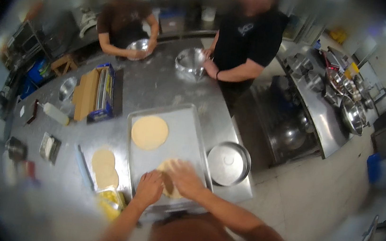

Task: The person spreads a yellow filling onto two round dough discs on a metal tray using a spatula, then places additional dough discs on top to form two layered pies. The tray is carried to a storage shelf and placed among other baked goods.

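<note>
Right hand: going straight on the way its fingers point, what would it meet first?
The right hand would likely meet the farther dough round, across a bare strip of the tray; the hand's height is unclear, so it might pass above.

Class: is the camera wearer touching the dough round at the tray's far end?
No, the left hand and right hand are both at the nearer round, while the farther round lies untouched on the tray.
</note>
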Available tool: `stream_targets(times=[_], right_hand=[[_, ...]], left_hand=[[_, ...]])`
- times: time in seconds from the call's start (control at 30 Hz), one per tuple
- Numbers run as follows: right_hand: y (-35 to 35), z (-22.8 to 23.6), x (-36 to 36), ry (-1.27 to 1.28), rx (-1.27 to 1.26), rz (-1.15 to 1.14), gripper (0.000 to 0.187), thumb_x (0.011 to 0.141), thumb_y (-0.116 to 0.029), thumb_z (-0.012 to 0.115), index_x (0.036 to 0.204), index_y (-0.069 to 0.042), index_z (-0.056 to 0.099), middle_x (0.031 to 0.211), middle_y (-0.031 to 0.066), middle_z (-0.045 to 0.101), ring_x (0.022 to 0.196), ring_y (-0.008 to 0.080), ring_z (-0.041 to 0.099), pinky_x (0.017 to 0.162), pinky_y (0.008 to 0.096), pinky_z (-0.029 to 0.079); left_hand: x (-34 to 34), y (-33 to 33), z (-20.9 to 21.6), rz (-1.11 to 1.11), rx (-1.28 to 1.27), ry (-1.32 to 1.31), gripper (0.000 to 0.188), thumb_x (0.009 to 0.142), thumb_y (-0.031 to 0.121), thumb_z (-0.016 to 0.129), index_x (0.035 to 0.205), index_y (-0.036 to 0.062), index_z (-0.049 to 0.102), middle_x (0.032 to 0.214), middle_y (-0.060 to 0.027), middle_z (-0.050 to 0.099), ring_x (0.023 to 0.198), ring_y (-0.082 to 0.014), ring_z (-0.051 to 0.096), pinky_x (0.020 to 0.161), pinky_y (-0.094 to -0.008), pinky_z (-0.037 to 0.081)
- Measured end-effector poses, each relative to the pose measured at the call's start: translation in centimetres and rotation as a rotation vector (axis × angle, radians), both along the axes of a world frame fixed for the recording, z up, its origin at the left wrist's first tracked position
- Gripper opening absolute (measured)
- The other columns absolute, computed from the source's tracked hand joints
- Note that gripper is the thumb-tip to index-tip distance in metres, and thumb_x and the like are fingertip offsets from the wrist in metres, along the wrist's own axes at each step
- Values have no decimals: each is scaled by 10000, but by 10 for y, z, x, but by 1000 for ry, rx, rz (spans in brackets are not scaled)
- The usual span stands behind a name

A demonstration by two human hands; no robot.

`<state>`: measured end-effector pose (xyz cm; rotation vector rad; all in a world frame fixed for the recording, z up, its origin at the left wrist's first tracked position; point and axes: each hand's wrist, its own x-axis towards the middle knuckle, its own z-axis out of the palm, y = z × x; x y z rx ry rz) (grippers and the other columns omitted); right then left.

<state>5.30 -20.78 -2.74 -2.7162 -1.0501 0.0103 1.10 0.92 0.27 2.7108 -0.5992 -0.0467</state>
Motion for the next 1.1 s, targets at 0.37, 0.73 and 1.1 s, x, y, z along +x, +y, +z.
stream_targets(times=[0.37, 0.73, 1.1], right_hand=[[11, -5, 4, 87, 139, 109, 646, 927, -405, 661, 1512, -210, 467, 1621, 133, 353, 1485, 358, 339, 1168, 632, 258], [23, -12, 12, 67, 94, 196, 657, 936, -405, 639, 1530, -209, 439, 1627, 125, 347, 1495, 358, 327, 1160, 652, 254], [-3, 14, -2, 196, 113, 141, 654, 959, -309, 632, 1554, -160, 407, 1663, 179, 268, 1538, 385, 250, 1213, 607, 228]], left_hand=[[-23, 19, 13, 314, -287, 9, 414, 858, 112, 702, 1260, 28, 647, 1401, -199, 546, 1321, -432, 488, 1110, -526, 397], [-55, 16, 24, 406, -424, 23, 421, 872, 97, 679, 1279, 0, 638, 1415, -229, 540, 1318, -429, 505, 1114, -491, 404], [-20, -4, 6, 250, -457, -15, 431, 915, 133, 627, 1322, -8, 606, 1411, -226, 545, 1314, -424, 503, 1122, -482, 398]])
